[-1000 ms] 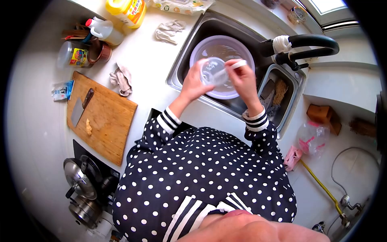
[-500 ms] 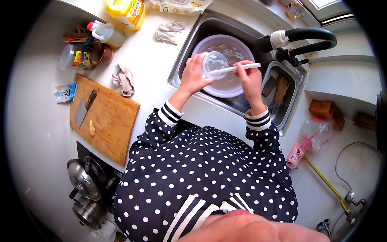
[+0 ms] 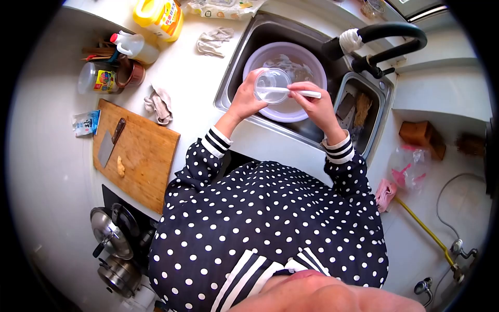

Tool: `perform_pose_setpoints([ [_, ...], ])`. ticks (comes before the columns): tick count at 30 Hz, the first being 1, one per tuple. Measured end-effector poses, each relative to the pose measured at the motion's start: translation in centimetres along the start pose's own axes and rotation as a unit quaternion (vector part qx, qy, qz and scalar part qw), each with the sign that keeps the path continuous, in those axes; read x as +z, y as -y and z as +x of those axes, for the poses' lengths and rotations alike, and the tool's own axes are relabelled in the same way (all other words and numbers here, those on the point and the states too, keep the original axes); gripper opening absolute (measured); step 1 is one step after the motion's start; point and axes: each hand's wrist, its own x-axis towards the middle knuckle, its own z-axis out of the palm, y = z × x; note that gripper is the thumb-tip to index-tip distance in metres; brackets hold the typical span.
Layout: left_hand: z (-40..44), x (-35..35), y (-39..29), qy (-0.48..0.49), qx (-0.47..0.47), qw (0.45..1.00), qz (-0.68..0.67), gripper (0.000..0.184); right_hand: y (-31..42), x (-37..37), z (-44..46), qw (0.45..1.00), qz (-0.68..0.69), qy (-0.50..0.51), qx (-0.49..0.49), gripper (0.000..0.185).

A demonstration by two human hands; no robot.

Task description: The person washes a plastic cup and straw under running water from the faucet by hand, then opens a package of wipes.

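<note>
A clear plastic cup is held in my left hand, its fingers wrapped round the left side. My right hand pinches a white stick-like utensil whose far end reaches into the cup. Both hands are above the near part of a pale purple basin, which stands in the steel sink and holds cloudy liquid with whitish material in it. What the cup contains is too small to make out.
Left of the sink, a wooden board bears a cleaver and a ginger-like piece. Two crumpled cloths lie on the counter. A black faucet arches at the sink's right. A small basket holds a brush.
The white utensil has swung from an upward slant to nearly level, its handle end lower and further left. My right hand has shifted slightly. The cup remains in my left hand.
</note>
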Motion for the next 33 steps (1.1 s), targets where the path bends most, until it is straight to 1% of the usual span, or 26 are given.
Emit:
perform_pose_setpoints([
  [1,-0.4,0.1,-0.3,-0.009,-0.002,1.0,-0.013,0.072,0.8,0.2,-0.5,0.998,-0.045,0.021,-0.036,0.011],
  [3,-0.6,0.3,-1.0,-0.034,-0.003,0.999,-0.038,0.074,2.1,-0.6,-0.9,0.989,-0.107,-0.039,-0.09,0.009],
  [5,-0.7,0.5,-0.8,-0.049,0.01,0.998,-0.03,0.075,3.3,-0.7,-1.7,0.992,-0.02,-0.084,-0.096,0.009],
  [8,-0.9,0.7,-0.7,-0.074,0.026,0.997,-0.009,0.075,4.6,-1.3,-2.3,0.985,0.024,-0.117,-0.124,0.011],
  [10,-0.9,0.7,-0.5,-0.093,0.033,0.995,0.009,0.076,4.8,-1.7,-2.5,0.971,0.052,-0.167,-0.162,0.012],
  [11,-1.0,0.6,-0.6,-0.097,0.023,0.995,-0.001,0.076,4.9,-1.9,-2.6,0.963,0.067,-0.192,-0.179,0.012],
  [12,-1.0,0.4,-0.7,-0.101,0.012,0.995,-0.011,0.077,5.0,-2.0,-2.7,0.948,0.047,-0.241,-0.204,0.016],
  [13,-1.0,0.2,-0.8,-0.107,0.002,0.994,-0.02,0.077,4.5,-2.5,-2.4,0.931,0.055,-0.249,-0.26,0.019],
  [15,-1.2,-0.3,-0.8,-0.115,-0.016,0.993,-0.027,0.079,4.2,-3.1,-2.3,0.929,0.077,-0.255,-0.258,0.019],
  [17,-1.4,-0.8,-0.9,-0.126,-0.027,0.991,-0.04,0.081,3.5,-2.9,-1.7,0.964,0.014,-0.208,-0.166,0.02],
  [18,-1.6,-1.3,-1.0,-0.121,-0.029,0.992,-0.03,0.082,2.8,-2.3,-1.1,0.976,0.043,-0.15,-0.151,0.023],
  [19,-1.9,-1.7,-1.1,-0.126,-0.039,0.991,-0.034,0.082,2.5,-1.5,-0.5,0.973,-0.051,-0.142,-0.172,0.024],
  [21,-2.5,-2.7,-1.2,-0.142,-0.058,0.987,-0.042,0.082,2.3,-0.1,-0.2,0.97,-0.116,-0.157,-0.143,0.024],
  [22,-3.1,-3.3,-1.2,-0.156,-0.067,0.984,-0.058,0.082,2.1,0.2,0.2,0.955,-0.172,-0.165,-0.178,0.024],
  [25,-5.2,-5.3,-1.1,-0.198,-0.094,0.97,-0.106,0.082,0.8,0.8,0.3,0.97,-0.033,-0.183,-0.156,0.024],
  [26,-6.1,-6.4,-1.1,-0.186,-0.112,0.972,-0.095,0.085,-0.5,0.9,0.8,0.954,-0.039,-0.194,-0.227,0.022],
  [28,-7.9,-7.8,0.3,-0.213,-0.107,0.969,-0.068,0.085,-3.3,0.5,1.7,0.987,-0.098,-0.111,-0.06,0.021],
  [29,-8.7,-8.3,1.0,-0.224,-0.102,0.967,-0.058,0.085,-4.3,0.5,1.7,0.989,-0.131,-0.071,0.025,0.021],
  [30,-9.2,-8.8,1.3,-0.232,-0.12,0.965,-0.027,0.084,-4.6,0.6,1.7,0.992,-0.068,-0.102,0.023,0.02],
  [31,-9.7,-9.1,2.5,-0.254,-0.095,0.963,-0.018,0.082,-4.1,0.6,2.6,0.992,0.026,-0.121,0.039,0.02],
  [32,-10.6,-9.4,3.5,-0.256,-0.108,0.961,-0.003,0.083,-3.6,1.0,2.7,0.981,0.121,-0.141,0.065,0.02],
  [33,-11.2,-9.6,4.0,-0.253,-0.122,0.96,0.012,0.083,-3.3,1.4,2.3,0.958,0.215,-0.165,0.091,0.02],
])
